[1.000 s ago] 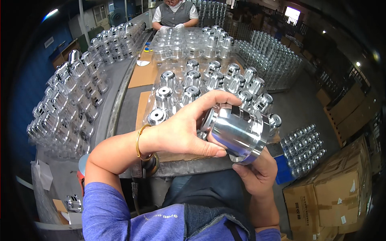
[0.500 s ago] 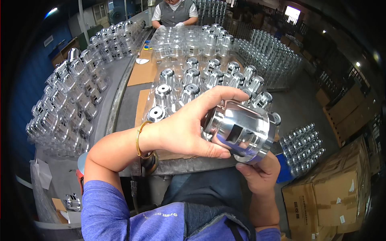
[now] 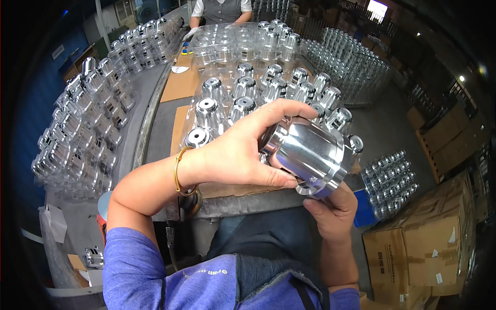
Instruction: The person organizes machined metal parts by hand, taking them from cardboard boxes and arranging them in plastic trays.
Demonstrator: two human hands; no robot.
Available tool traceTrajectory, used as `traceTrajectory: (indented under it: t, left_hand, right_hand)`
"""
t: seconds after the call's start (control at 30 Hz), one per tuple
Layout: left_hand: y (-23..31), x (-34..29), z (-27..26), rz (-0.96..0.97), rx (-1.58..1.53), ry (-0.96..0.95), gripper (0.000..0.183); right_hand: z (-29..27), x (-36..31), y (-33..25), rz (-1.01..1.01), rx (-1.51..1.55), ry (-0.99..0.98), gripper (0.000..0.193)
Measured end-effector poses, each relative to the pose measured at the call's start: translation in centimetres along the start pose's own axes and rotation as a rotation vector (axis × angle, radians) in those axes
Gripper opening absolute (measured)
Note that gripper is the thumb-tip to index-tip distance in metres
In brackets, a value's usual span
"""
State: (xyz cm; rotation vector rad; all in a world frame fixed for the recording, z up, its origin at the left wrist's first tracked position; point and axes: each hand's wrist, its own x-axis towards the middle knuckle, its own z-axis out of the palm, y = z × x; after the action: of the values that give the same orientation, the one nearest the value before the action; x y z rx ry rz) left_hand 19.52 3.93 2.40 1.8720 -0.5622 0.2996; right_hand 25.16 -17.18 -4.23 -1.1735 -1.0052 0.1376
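Observation:
A large chrome cylindrical cap (image 3: pixel 310 147) lies tilted between my two hands above the near edge of the bench. My left hand (image 3: pixel 243 150) is closed round its narrower end, thumb below and index finger stretched over the top. At the wider rim, my right hand (image 3: pixel 333 209) grips from the lower right with bent fingers, partly hidden behind the cap. A smooth, reflective side with a small mark near the rim faces up. Just beyond my hands, several similar chrome caps (image 3: pixel 244 107) stand upright in a clear plastic tray (image 3: pixel 219 133).
Stacked trays of chrome caps (image 3: pixel 77 126) fill the left side. Across the bench, a co-worker in a grey vest (image 3: pixel 221 13) stands behind another clear tray (image 3: pixel 206 46). Cardboard boxes (image 3: pixel 418 253) and more stacked caps (image 3: pixel 390 183) are at right. Cardboard (image 3: pixel 181 85) lies on the bench.
The cap has turned in my hands: its dark rectangular opening has rolled down and a plain side with a small mark now shows. The co-worker's gloved hand has moved left.

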Motion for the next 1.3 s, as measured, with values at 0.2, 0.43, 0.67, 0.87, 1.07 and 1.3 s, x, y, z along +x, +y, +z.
traceTrajectory:
  t: [0.2, 0.43, 0.67, 0.87, 1.07, 1.3]
  left_hand:
    - [-0.7, -0.1, 0.3, 0.079, 0.143, -0.033, 0.086]
    - [-1.0, -0.4, 0.2, 0.038, -0.047, 0.009, 0.086]
    - [-0.9, -0.3, 0.6, 0.226, 0.361, -0.019, 0.088]
    - [-2.0, -0.2, 1.1, -0.025, -0.029, 0.006, 0.085]
    - [-1.7, -0.4, 1.6, 0.332, 0.548, 0.001, 0.068]
    - [-1.9, 0.2, 1.7, -0.028, -0.236, 0.028, 0.105]
  right_hand:
    - [0.2, 0.3, -0.6, 0.175, 0.36, 0.134, 0.042]
    - [-0.6, -0.3, 0.9, -0.05, -0.222, -0.068, 0.039]
    - [-0.1, 0.1, -0.3, 0.239, 0.327, 0.184, 0.031]
    - [-1.0, -0.1, 0.6, -0.184, -0.263, -0.022, 0.032]
    - [-0.2, 0.2, -0.5, 0.139, 0.223, 0.249, 0.027]
    - [-0.2, 0.8, -0.9, -0.491, -0.741, -0.039, 0.02]
